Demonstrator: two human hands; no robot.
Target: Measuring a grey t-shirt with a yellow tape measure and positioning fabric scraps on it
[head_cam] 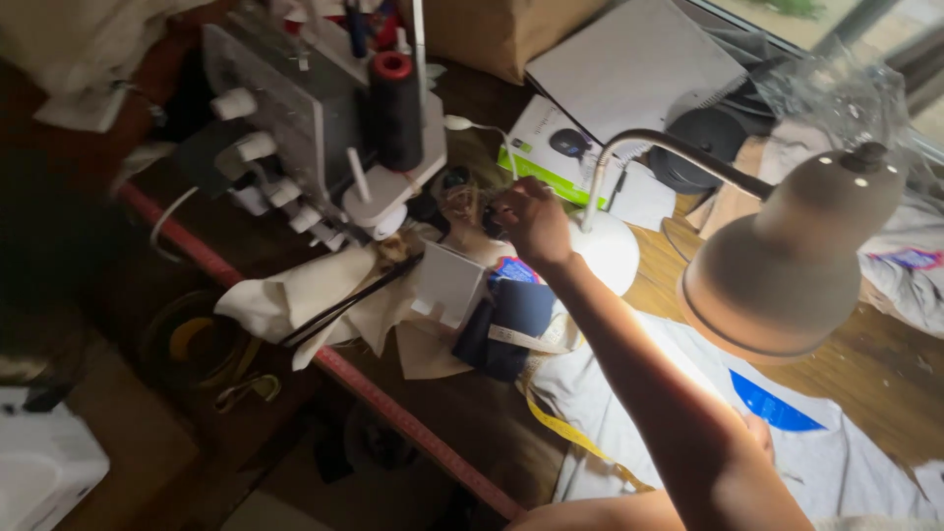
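My left hand (534, 222) reaches far forward over the wooden table (885, 379), with its fingers curled around a small dark thing beside a tangle of thread (458, 197). It is just right of a grey overlock sewing machine (285, 108) carrying a dark thread cone (396, 110) with a red top. Only a sliver of my right hand (759, 435) shows behind my left forearm. It rests on a white garment (836, 462) with a blue patch (775, 408), and its fingers are hidden.
A gooseneck desk lamp (792, 261) hangs over the garment, its lit round base (608, 254) by my left hand. A small white box (448, 282), dark blue fabric (518, 313), cream cloth (285, 300), a yellow measuring tape (575, 438) and a green-and-white box (551, 147) crowd the table.
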